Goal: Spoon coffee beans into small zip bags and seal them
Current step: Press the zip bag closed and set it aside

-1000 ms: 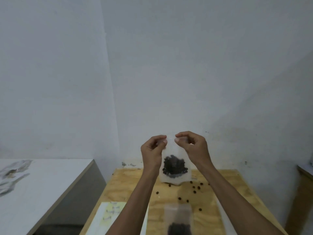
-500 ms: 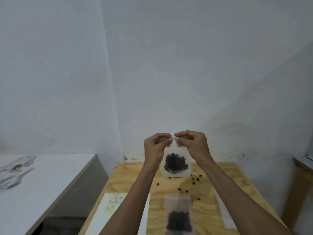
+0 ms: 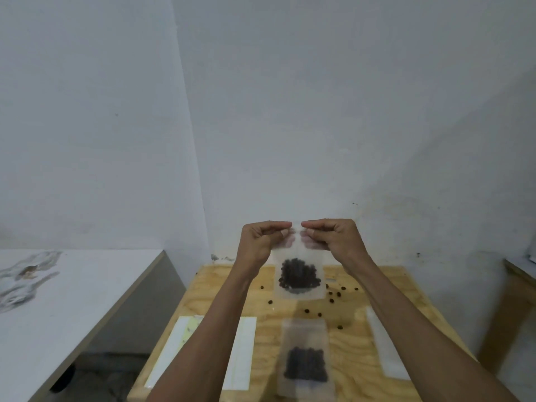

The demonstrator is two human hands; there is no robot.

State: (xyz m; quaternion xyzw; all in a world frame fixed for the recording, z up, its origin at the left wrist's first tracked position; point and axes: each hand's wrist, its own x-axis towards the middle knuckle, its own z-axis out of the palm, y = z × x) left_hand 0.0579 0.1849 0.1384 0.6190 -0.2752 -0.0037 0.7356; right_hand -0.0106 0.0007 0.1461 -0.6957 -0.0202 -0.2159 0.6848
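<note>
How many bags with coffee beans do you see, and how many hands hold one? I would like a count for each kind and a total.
Bags with beans: 2 (held bag, bag on table)
Hands holding: 2 (left hand, right hand)
Total: 4

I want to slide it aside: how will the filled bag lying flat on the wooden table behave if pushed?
The flat bag looks thin and floppy, so it would probably crumple rather than slide stiffly. Its beans sit low, likely shifting inside.

1. I see a pale plywood worktop [image 3: 374, 288], matt with visible grain.
2. The small frosted plastic zip bag [image 3: 301, 256] looks thin and translucent.
3. The dark roasted coffee beans [image 3: 300, 275] look matt.
</note>
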